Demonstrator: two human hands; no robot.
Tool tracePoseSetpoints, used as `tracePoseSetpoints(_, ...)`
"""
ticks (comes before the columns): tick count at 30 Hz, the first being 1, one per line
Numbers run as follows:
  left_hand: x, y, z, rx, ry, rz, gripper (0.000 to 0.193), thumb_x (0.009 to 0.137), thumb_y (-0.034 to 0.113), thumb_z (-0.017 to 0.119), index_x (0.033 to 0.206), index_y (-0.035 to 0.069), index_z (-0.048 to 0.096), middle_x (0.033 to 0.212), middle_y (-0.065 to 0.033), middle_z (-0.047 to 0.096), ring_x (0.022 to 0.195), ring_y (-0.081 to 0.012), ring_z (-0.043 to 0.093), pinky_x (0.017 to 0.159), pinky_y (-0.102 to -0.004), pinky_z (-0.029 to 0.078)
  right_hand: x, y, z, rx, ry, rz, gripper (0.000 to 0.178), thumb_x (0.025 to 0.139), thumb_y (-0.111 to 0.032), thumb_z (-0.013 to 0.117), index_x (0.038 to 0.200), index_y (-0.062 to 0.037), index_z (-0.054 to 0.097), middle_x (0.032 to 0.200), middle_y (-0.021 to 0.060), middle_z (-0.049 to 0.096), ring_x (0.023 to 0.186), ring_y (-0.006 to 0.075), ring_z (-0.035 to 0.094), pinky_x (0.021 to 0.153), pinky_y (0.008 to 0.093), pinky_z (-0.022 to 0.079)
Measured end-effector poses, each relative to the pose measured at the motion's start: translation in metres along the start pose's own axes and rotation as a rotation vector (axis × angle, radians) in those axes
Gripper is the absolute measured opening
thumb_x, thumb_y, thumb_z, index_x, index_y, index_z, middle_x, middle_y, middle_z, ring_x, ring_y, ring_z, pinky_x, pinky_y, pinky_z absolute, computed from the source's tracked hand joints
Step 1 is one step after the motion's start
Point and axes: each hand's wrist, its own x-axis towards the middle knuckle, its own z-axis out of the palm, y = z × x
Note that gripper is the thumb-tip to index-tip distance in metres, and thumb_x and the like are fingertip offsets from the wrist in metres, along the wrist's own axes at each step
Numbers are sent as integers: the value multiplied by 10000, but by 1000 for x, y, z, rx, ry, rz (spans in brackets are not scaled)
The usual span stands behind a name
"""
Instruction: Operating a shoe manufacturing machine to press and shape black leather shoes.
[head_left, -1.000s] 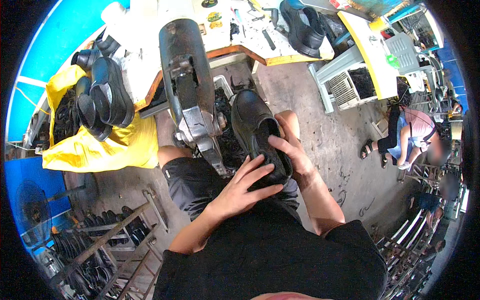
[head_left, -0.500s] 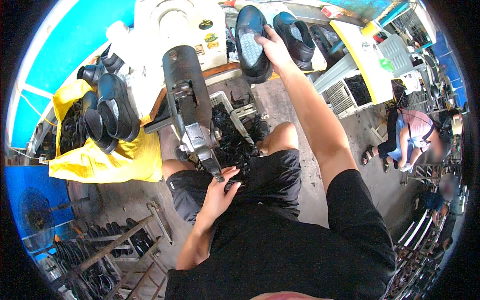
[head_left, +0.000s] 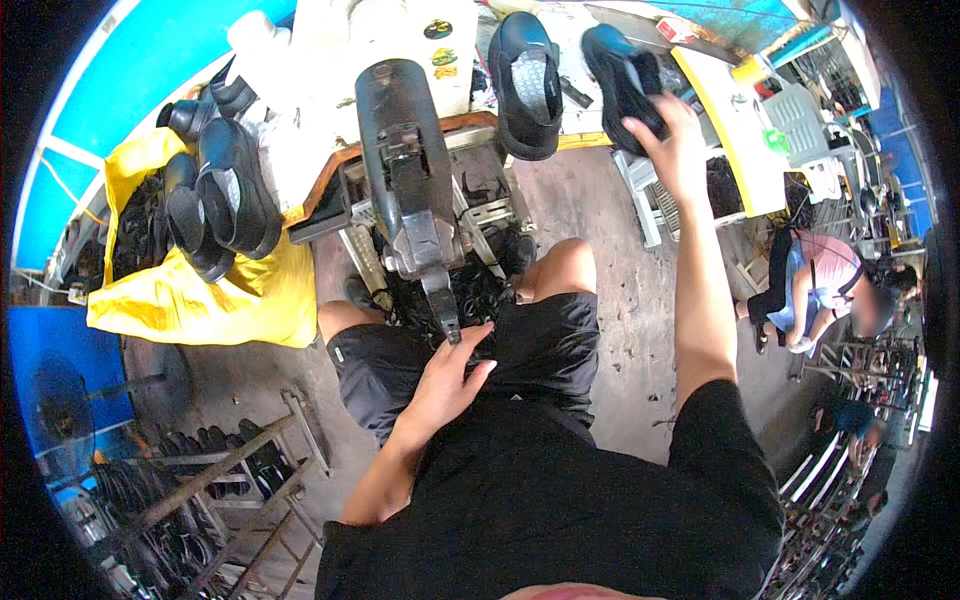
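My right hand (head_left: pixel 675 148) reaches to the far right and grips a black slip-on shoe (head_left: pixel 622 88) by its heel end, thumb on one side and fingers on the other. To its left a matching black shoe (head_left: pixel 527 82) with a pale patterned insole stands on the table edge, untouched. My left hand (head_left: pixel 450 388) is open at my lap, fingers stretched out beside the narrow tip of a dark metal machine arm (head_left: pixel 405 150). Whether those fingertips touch the metal I cannot tell.
A yellow sack (head_left: pixel 215 312) at the left has black shoes (head_left: pixel 238 190) on it. The white worktable (head_left: pixel 330 75) has a wooden edge. Low left stands a metal rack (head_left: pixel 225 480) with shoes. Another person (head_left: pixel 815 285) bends over at the right.
My right hand has let go of the left shoe and moved right onto the other one, which has turned in its grip. The left hand stays by the machine tip.
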Motion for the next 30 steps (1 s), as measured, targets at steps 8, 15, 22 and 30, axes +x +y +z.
tracePoseSetpoints(8,36,59,-7,102,157,292,795,771,88,805,1462,39,414,1512,-191,400,1379,-433,408,1118,-495,377,-105,-159,-130,496,-224,118,442,620,-262,918,850,-53,603,937,108,663,879,317,601,786,427,475)
tracePoseSetpoints(15,17,35,-36,23,48,257,822,673,96,857,1407,52,491,1441,-199,475,1334,-380,476,1100,-460,406,-140,-200,-59,1246,-492,225,466,884,-265,709,1232,1,550,1200,170,583,1108,323,576,960,409,446)
tracePoseSetpoints(22,-7,17,-33,-1134,690,-64,1121,717,-51,806,1585,126,119,1416,-116,501,1265,-267,536,1085,-441,439,-231,-155,-13,1525,-843,726,1011,760,-301,870,1537,-57,271,1498,103,406,1373,237,407,1127,397,338)
tracePoseSetpoints(30,15,37,0,-987,414,-88,1078,740,-85,788,1581,72,132,1491,-119,401,1306,-236,490,1072,-374,438,-297,-106,-25,1902,-360,1260,883,706,-143,865,1449,-61,394,1352,66,541,1241,218,535,1070,366,424)
